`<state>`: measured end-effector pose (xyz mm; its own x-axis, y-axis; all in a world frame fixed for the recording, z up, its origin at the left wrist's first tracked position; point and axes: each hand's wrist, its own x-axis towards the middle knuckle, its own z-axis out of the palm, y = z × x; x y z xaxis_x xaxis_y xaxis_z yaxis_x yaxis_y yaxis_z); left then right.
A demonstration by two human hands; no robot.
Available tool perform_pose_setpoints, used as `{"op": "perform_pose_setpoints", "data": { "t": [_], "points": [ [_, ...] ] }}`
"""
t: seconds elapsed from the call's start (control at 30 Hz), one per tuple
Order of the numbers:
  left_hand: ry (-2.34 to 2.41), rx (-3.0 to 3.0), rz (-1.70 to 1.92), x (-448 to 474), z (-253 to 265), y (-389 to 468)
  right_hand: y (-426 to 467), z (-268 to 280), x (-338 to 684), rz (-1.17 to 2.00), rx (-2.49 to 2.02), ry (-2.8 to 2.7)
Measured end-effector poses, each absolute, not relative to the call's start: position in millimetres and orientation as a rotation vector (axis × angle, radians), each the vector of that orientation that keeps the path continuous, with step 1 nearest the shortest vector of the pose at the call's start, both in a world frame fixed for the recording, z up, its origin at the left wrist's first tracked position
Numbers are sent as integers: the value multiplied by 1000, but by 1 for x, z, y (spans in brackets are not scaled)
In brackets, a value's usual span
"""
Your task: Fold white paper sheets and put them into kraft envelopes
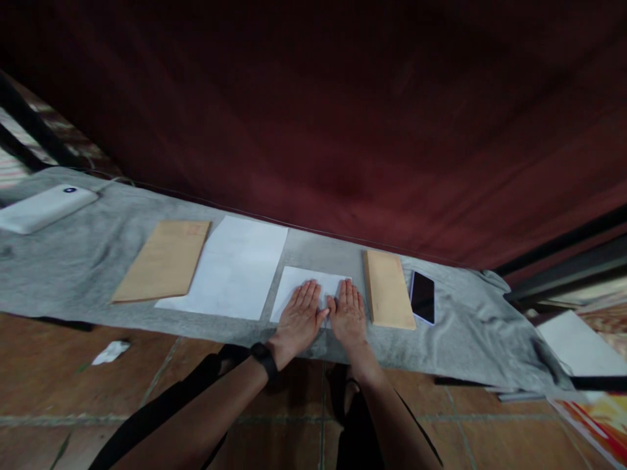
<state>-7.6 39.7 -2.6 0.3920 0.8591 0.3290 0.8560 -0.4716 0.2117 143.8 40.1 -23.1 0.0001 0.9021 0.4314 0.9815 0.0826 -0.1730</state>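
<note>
A small white sheet of paper (289, 282), perhaps folded, lies on the grey cloth in front of me. My left hand (300, 315) rests flat on it with the fingers stretched out. Beside it, my right hand (347, 313) presses palm-down on the paper's right part, fingers extended, the thumbs nearly meeting. To the left is a larger white sheet of paper (240, 267), partly under a brown envelope (164, 261). Just right of my right hand lies a narrower stack of brown envelopes (390, 290). Both hands cover much of the small sheet.
Grey cloth (470, 326) covers the long, narrow surface. A phone (422, 297) lies at the right, and a white device (46, 207) with a cable at the far left. Dark red fabric (343, 130) hangs behind. Crumpled white paper (110, 352) lies on the tiled floor.
</note>
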Motion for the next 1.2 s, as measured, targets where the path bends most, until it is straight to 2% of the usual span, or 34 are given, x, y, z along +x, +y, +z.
{"op": "perform_pose_setpoints", "data": {
  "t": [0.13, 0.43, 0.9, 1.2],
  "points": [
    [1629, 2620, 602, -8, -6, 39, 40, -17, 144, -183, -1867, -1918],
    [1651, 2649, 435, -15, -2, 45, 39, 3, 120, 187, -1629, -2156],
    [1814, 2485, 482, -33, 6, 59, 38, -15, 137, -129, -1821, -2073],
    [1901, 2399, 528, -42, 2, 64, 31, -16, 157, -206, -1837, -2018]
  ]
}}
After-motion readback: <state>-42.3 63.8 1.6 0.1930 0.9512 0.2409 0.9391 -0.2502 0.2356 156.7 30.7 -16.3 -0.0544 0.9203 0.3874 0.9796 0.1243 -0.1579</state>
